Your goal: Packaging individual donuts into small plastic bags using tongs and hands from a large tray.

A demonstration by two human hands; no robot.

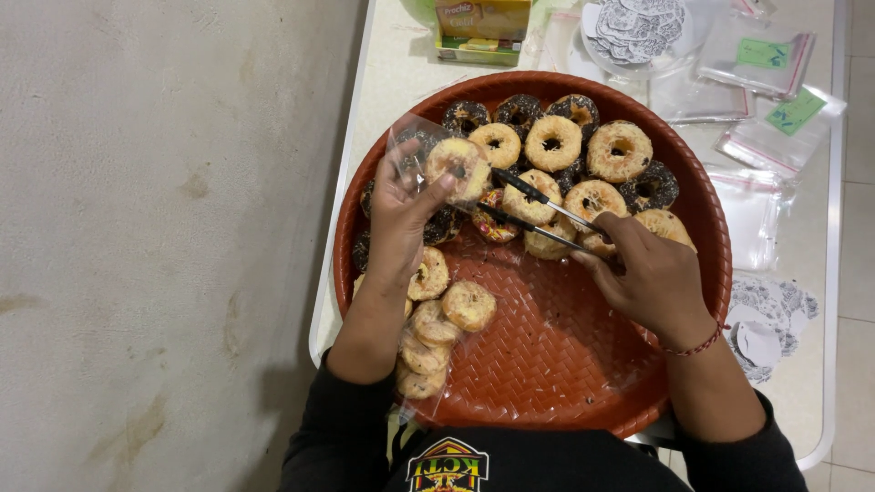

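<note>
Setting: white table [383, 82], woven red tray [547, 364] of donuts.
Left hand [401, 219]: grasping a donut [456, 166] in a clear bag [406, 146], above the tray's left side.
Right hand [652, 273]: gripping black tongs [538, 210], tips open beside that donut.
Risk: topping may smear if the bag mouth sags.
Packages: bagged donuts [437, 337] by the wrist; yellow-green box [481, 27] beyond; clear bags with green labels [775, 82] to the right.

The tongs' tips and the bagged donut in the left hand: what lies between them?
Nothing: in the head view, the tongs point at the bagged donut across a bare gap.
</note>
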